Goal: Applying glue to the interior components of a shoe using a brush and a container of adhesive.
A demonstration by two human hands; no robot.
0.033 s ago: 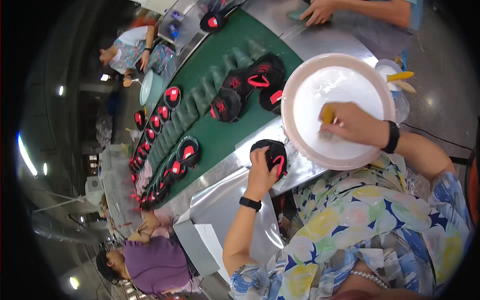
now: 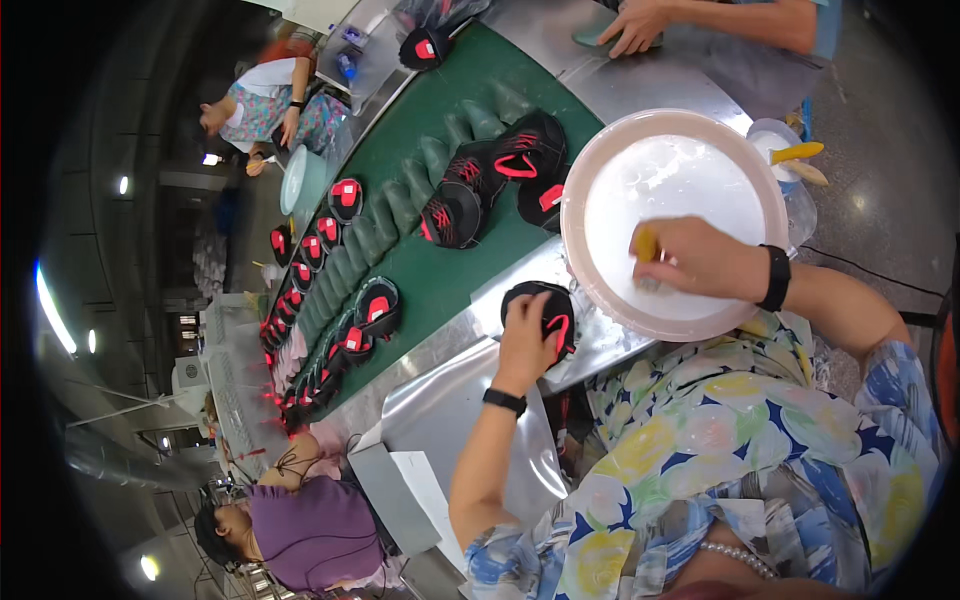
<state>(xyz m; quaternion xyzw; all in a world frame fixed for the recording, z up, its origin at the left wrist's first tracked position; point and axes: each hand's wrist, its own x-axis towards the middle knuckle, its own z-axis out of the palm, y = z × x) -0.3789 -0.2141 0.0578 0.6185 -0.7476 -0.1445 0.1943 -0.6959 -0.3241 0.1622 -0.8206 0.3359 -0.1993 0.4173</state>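
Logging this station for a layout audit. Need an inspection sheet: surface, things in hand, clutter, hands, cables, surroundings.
Surface: shiny metal tabletop beside a green belt.
Things in hand: black shoe with red trim; yellow-handled brush low at the white liquid in a pinkish basin.
Clutter: more black-and-red shoes on the belt; clear container with a yellow handle sticking out, beside the basin.
Hands: left hand on the shoe; right hand gripping the brush.
Cables: thin dark cable right of the basin; its ends can't be traced.
Surroundings: co-worker in purple; another near a pale blue basin; a third person's hand at the top.
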